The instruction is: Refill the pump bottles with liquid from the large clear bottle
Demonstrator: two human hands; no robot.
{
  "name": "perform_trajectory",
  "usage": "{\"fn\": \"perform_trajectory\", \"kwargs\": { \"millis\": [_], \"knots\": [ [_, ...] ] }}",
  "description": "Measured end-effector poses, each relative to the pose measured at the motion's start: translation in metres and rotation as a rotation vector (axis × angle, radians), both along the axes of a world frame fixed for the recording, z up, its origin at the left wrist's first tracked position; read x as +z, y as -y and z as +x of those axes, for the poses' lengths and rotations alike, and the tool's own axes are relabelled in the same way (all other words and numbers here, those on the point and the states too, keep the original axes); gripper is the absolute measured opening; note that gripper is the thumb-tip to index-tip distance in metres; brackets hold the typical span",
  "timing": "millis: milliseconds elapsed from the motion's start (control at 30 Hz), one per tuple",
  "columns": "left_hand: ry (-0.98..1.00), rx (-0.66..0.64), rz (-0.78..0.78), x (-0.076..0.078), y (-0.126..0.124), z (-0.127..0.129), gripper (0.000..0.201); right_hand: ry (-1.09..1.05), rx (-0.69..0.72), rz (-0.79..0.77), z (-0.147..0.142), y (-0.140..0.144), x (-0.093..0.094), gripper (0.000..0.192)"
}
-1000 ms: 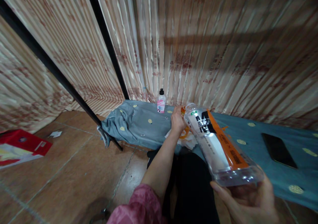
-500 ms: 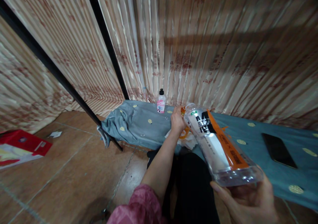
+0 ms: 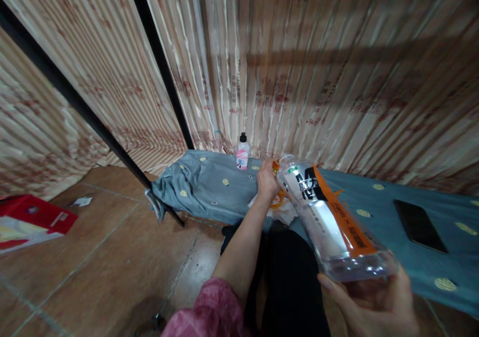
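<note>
A clear plastic bottle [image 3: 329, 217] with an orange-and-black label lies tilted in the air above the bed [image 3: 374, 202], neck pointing away. The right hand [image 3: 374, 302] cups its base, grip clamped around it. The left hand [image 3: 267, 180] closes its grip on the orange cap [image 3: 276, 166] at the neck. Behind, a small pink bottle [image 3: 243, 152] stands upright on the teal bedcover, and a black phone [image 3: 419, 225] lies flat well off to the right.
</note>
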State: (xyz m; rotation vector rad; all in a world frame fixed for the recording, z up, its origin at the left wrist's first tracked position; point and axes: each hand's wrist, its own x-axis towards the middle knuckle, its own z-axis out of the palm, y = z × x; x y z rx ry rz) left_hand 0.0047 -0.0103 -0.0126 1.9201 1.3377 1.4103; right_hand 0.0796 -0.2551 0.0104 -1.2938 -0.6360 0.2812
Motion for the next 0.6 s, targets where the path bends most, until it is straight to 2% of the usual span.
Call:
{"fn": "perform_trajectory", "kwargs": {
  "millis": [167,333,433,600],
  "knots": [
    [0.021,-0.005,0.020,-0.002,-0.001,0.000,0.031,-0.029,0.003,0.013,0.004,0.003,-0.008,0.092],
    [0.040,0.003,0.033,-0.003,-0.002,0.000,0.027,0.107,0.087,-0.059,0.023,0.012,-0.032,0.095],
    [0.034,0.006,0.033,-0.004,-0.002,0.000,0.028,0.154,0.107,-0.046,0.031,0.015,-0.042,0.095],
    [0.048,0.021,0.027,-0.006,-0.004,0.001,0.027,0.243,0.103,-0.036,0.034,0.016,-0.047,0.091]
  ]
}}
